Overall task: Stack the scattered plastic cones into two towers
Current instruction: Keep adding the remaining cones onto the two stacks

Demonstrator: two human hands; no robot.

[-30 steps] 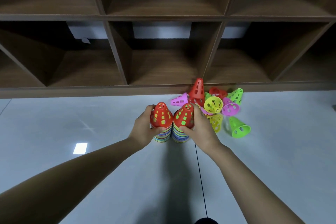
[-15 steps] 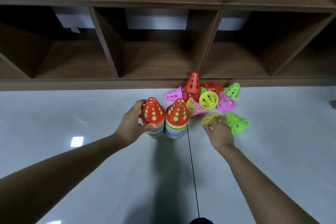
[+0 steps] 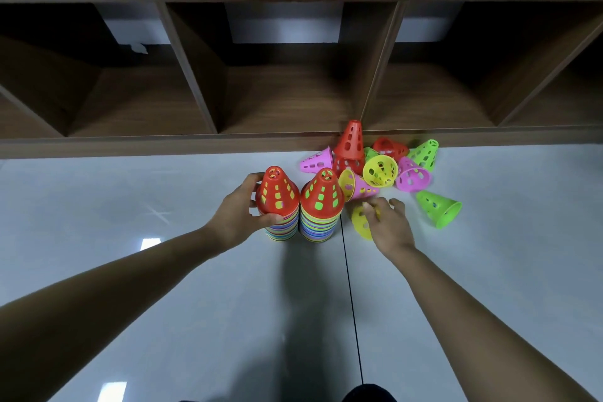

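Plastic cones form two red-topped towers on the grey floor (image 3: 130, 206). The left hand (image 3: 238, 219) curls its fingers round the left tower (image 3: 279, 199). The right hand (image 3: 391, 225) pinches one loose yellow perforated cone (image 3: 357, 222) just beside the right tower (image 3: 321, 202).

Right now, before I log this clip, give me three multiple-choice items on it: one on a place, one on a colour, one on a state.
1. Where is the right hand?
A. on a pink cone
B. inside the shelf
C. on a yellow cone

2. What colour tops the left tower and the right tower?
A. red
B. green
C. pink

3. What is the left hand doing?
A. lying flat on the floor
B. gripping the left tower
C. holding a green cone

Answers:
1 C: its fingers curl over the yellow cone just right of the right tower.
2 A: both tops are red, above striped many-coloured rims.
3 B: its fingers and thumb wrap the left tower's side.
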